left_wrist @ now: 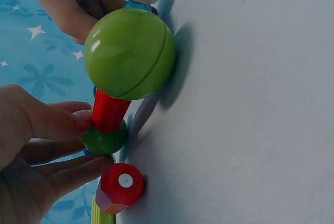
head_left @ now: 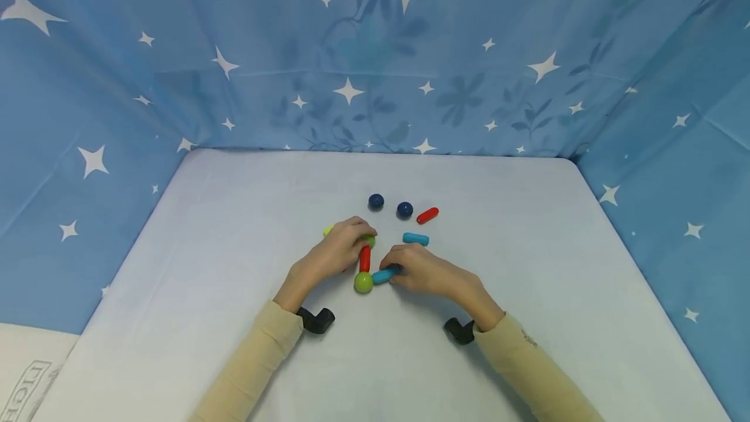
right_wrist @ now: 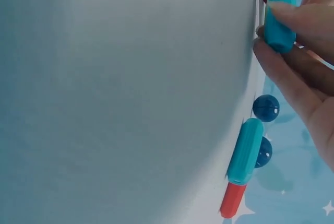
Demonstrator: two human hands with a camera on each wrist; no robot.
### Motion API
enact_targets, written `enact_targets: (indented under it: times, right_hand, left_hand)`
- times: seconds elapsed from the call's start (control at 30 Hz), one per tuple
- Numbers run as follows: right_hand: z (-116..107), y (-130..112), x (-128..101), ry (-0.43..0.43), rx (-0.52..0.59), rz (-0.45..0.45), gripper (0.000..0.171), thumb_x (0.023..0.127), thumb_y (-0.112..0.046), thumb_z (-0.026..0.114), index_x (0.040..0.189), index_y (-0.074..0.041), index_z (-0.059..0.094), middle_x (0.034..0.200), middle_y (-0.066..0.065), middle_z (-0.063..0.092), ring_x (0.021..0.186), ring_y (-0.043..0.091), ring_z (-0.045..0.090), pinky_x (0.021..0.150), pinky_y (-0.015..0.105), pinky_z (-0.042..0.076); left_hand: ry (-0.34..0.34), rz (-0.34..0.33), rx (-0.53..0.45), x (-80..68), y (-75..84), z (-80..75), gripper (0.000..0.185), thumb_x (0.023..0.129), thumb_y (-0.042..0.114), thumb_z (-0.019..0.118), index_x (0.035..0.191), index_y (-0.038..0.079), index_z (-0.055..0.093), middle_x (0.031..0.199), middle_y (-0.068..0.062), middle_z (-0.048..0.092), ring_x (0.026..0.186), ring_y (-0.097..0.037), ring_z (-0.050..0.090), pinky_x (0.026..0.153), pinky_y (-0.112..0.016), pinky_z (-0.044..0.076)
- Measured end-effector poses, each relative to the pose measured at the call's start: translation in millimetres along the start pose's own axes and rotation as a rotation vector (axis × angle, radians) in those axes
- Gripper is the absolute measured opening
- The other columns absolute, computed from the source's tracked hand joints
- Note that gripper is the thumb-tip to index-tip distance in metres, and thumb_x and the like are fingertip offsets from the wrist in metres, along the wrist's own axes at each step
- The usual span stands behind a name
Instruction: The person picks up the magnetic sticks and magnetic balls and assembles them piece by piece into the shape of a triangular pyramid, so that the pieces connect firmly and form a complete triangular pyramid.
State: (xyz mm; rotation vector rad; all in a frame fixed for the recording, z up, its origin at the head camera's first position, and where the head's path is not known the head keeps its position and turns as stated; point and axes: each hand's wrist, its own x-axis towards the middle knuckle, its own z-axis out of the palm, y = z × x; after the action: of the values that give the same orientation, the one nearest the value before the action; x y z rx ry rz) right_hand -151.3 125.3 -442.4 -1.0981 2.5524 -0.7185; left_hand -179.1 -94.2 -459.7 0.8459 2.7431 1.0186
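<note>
Near the middle of the table (head_left: 234,213), the right hand (head_left: 424,272) pinches a blue rod (head_left: 385,274) against a green ball (head_left: 363,282). The left hand (head_left: 336,249) pinches the far green ball (left_wrist: 104,139) atop the red rod (head_left: 365,258). The pieces look light, hard and smooth, so they likely slip or roll; rods are best gripped mid-length.

two navy balls (head_left: 376,201), loose red stick (head_left: 428,215), maybe starry cloth (head_left: 375,51)

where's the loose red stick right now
In the head view the loose red stick lies on the white table, far of the right hand, just right of the two dark blue balls and above the loose blue stick.
</note>
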Motion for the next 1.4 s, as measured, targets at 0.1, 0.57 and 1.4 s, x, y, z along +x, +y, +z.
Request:
enact_targets:
  times: [0.1,0.57,1.4]
  right_hand:
    - [0.7,0.0,0.5,-0.029,0.008,-0.008,0.021,0.090,-0.001,0.076,0.111,-0.002,0.077,0.102,0.004,0.076,0.091,0.015,0.067,0.089,0.032,0.056]
    - [-3.5,0.9,-3.4,0.035,-0.016,-0.002,0.021,0.092,0.002,0.073,0.113,-0.002,0.076,0.107,0.005,0.075,0.096,0.016,0.067,0.090,0.033,0.057]
    - [-9.6,-0.3,-3.8,0.039,-0.034,-0.072,0.021,0.093,0.004,0.071,0.112,-0.003,0.075,0.105,0.005,0.075,0.094,0.015,0.067,0.088,0.030,0.055]
  left_hand:
    - [-0.013,-0.017,0.008,-1.4,-0.8,2.1,0.024,0.100,-0.001,0.061,0.121,-0.001,0.072,0.121,-0.012,0.069,0.110,-0.025,0.067,0.093,-0.036,0.058]
    - [-0.013,0.002,0.027,1.8,0.6,-0.4,0.023,0.100,-0.001,0.061,0.120,0.000,0.072,0.122,-0.010,0.069,0.110,-0.023,0.067,0.095,-0.036,0.057]
    - [-0.016,0.036,0.242,-18.4,31.3,-3.9,0.019,0.097,0.015,0.072,0.111,0.003,0.076,0.108,-0.007,0.072,0.095,-0.022,0.061,0.079,-0.034,0.056]
